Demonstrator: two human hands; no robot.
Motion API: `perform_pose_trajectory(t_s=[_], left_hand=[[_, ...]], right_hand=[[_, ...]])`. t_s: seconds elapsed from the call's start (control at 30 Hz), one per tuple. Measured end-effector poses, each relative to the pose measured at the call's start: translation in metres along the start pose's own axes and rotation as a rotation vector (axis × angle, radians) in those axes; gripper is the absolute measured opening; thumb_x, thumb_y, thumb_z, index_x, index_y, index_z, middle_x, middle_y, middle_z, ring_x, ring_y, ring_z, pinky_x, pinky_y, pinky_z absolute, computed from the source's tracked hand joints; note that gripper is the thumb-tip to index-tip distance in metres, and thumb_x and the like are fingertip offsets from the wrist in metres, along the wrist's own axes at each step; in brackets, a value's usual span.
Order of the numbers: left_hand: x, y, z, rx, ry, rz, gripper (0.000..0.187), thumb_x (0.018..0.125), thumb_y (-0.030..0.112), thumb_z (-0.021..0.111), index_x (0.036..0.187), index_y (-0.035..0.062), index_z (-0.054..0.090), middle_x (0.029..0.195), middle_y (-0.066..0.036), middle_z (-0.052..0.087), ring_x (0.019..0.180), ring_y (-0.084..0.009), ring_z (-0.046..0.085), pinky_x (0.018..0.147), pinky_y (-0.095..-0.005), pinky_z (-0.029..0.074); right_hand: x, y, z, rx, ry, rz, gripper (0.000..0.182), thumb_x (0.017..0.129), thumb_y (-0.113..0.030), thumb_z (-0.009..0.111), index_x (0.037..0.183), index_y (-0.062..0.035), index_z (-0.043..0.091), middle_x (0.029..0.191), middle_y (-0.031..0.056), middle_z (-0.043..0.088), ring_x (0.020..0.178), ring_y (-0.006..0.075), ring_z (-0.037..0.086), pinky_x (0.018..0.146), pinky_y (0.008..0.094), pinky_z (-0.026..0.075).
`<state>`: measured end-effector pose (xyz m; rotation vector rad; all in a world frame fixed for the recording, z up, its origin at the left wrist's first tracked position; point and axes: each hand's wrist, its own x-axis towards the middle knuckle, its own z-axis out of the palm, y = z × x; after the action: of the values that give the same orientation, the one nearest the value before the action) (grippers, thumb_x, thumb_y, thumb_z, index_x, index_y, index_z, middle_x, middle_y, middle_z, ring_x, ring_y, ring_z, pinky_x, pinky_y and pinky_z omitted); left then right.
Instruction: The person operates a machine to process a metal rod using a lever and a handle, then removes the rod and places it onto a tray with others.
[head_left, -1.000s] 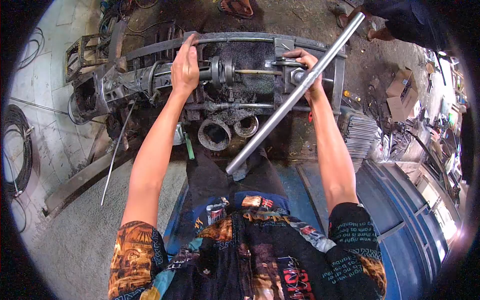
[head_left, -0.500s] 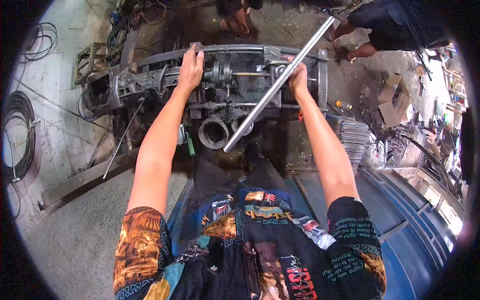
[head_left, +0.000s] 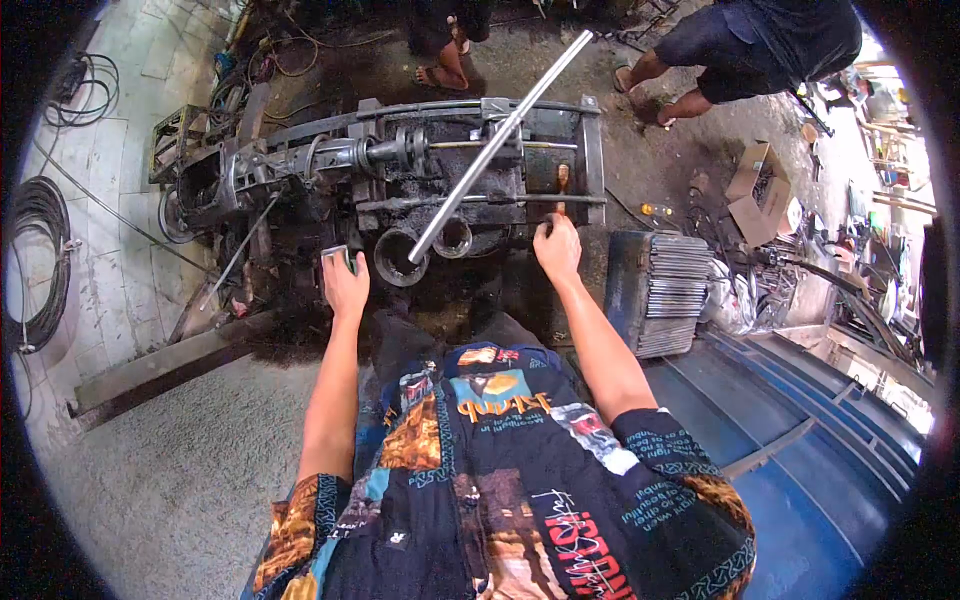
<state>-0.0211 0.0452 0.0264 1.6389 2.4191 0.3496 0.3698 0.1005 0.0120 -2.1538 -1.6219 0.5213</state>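
both hands at the near edge of a greasy machine, long steel bar slanting across it

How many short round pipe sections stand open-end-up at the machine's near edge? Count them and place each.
2. A larger pipe section stands by the long bar's near end; a smaller one is just right of it, partly behind the bar. More may be hidden by the machine.
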Motion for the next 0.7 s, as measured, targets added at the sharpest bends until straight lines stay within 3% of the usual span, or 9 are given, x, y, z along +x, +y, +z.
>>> perform_pose_trajectory(t_s=[0.03,0.1,0.17,0.23,0.4,0.43,0.5,0.7], left_hand=[[-0.009,0.001,-0.002,-0.002,-0.001,0.002,0.045,0.093,0.038,0.058,0.122,0.0047,0.054,0.111,-0.02,0.057,0.102,-0.0411,0.058,0.086,-0.048,0.049],[-0.024,0.005,-0.005,0.018,-0.28,-0.2,0.053,0.093,0.044,0.056,0.129,0.0066,0.051,0.12,-0.023,0.054,0.107,-0.0421,0.057,0.088,-0.0493,0.049],[-0.037,0.001,0.0,0.03,-0.282,-0.154,0.058,0.092,0.049,0.054,0.137,0.0115,0.046,0.121,-0.024,0.055,0.108,-0.0432,0.057,0.088,-0.0508,0.048],[-0.04,-0.004,0.005,0.078,-0.268,-0.114,0.057,0.093,0.046,0.054,0.14,0.0164,0.043,0.116,-0.024,0.06,0.104,-0.044,0.059,0.087,-0.0515,0.049],[-0.039,-0.015,0.008,0.051,-0.417,-0.22,0.051,0.093,0.039,0.055,0.139,0.0176,0.046,0.114,-0.022,0.062,0.107,-0.0435,0.059,0.088,-0.0526,0.048],[-0.04,-0.023,0.012,0.037,-0.428,-0.216,0.051,0.093,0.037,0.055,0.139,0.0179,0.046,0.113,-0.022,0.064,0.106,-0.0433,0.06,0.088,-0.0526,0.048],[-0.042,-0.018,0.008,0.021,-0.403,-0.216,0.05,0.092,0.035,0.056,0.138,0.0164,0.048,0.113,-0.023,0.064,0.104,-0.043,0.061,0.087,-0.0525,0.048],[-0.039,-0.012,0.005,0.042,-0.396,-0.255,0.047,0.091,0.032,0.058,0.133,0.0131,0.052,0.107,-0.024,0.065,0.101,-0.0429,0.062,0.086,-0.0522,0.05]], right_hand=[[-0.002,0.012,0.007,-0.002,0.002,0.002,0.027,0.085,-0.019,0.057,0.103,0.0004,0.063,0.105,0.0208,0.064,0.1,0.0384,0.061,0.087,0.0461,0.049],[-0.003,0.023,0.011,-0.063,0.04,0.126,0.03,0.085,-0.019,0.057,0.11,-0.0011,0.06,0.111,0.0191,0.059,0.104,0.0382,0.058,0.088,0.0464,0.048],[0.0,0.031,0.017,-0.063,0.007,0.203,0.035,0.086,-0.02,0.057,0.116,-0.0023,0.056,0.112,0.0173,0.055,0.107,0.0377,0.056,0.089,0.048,0.047],[0.008,0.033,0.024,-0.074,-0.035,0.294,0.037,0.087,-0.024,0.057,0.117,-0.0023,0.054,0.114,0.0215,0.055,0.103,0.0429,0.057,0.088,0.0518,0.048],[0.031,0.03,0.029,-0.036,-0.162,0.485,0.048,0.089,-0.03,0.06,0.124,-0.003,0.043,0.119,0.0251,0.055,0.109,0.0457,0.058,0.09,0.0529,0.048],[0.032,0.028,0.027,-0.059,-0.179,0.47,0.046,0.089,-0.029,0.06,0.121,-0.0002,0.045,0.118,0.0268,0.058,0.107,0.0457,0.059,0.091,0.0526,0.048],[0.036,0.034,0.036,-0.085,-0.124,0.436,0.036,0.088,-0.022,0.064,0.112,-0.0034,0.045,0.108,0.0222,0.06,0.102,0.0412,0.061,0.085,0.0502,0.05],[0.042,0.023,0.025,-0.07,-0.24,0.372,0.041,0.09,-0.028,0.056,0.115,0.0029,0.047,0.111,0.0282,0.062,0.105,0.0441,0.061,0.091,0.0513,0.048]])
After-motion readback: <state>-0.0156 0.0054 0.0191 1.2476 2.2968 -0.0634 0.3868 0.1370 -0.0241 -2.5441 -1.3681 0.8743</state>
